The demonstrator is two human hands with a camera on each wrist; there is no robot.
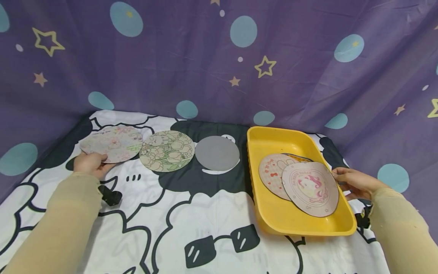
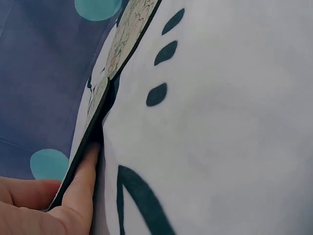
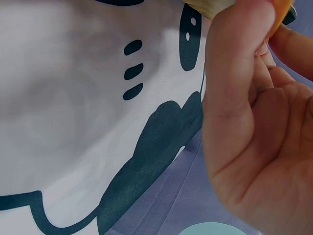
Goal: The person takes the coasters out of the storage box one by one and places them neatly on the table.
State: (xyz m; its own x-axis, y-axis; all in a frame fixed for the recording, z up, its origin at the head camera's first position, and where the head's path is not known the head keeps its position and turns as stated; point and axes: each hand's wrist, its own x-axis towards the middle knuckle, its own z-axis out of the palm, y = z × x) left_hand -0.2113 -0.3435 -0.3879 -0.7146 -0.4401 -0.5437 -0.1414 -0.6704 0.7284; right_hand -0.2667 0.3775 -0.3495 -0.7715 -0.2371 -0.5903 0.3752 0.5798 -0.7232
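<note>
At the far left, my left hand [image 1: 89,164] pinches the near edge of a round floral mouse pad [image 1: 114,144], thumb above and fingers beneath. The left wrist view shows the pad's thin dark edge [image 2: 84,147] raised slightly off the cloth at the fingers. Beside it lie a tulip-print round pad [image 1: 167,151] and a plain grey one [image 1: 217,153]. My right hand [image 1: 357,182] grips the right rim of a yellow tray [image 1: 273,222]. Inside the tray, a pink horse-print pad [image 1: 310,189] overlaps a pink rabbit-print pad [image 1: 272,173]; an orange-and-blue one [image 1: 297,157] is mostly hidden beneath.
A white cloth with black cartoon drawings [image 1: 219,213] covers the table. Behind it hangs a purple curtain [image 1: 191,57] with stars and teal ovals. Small black devices [image 1: 111,196] sit at both wrists.
</note>
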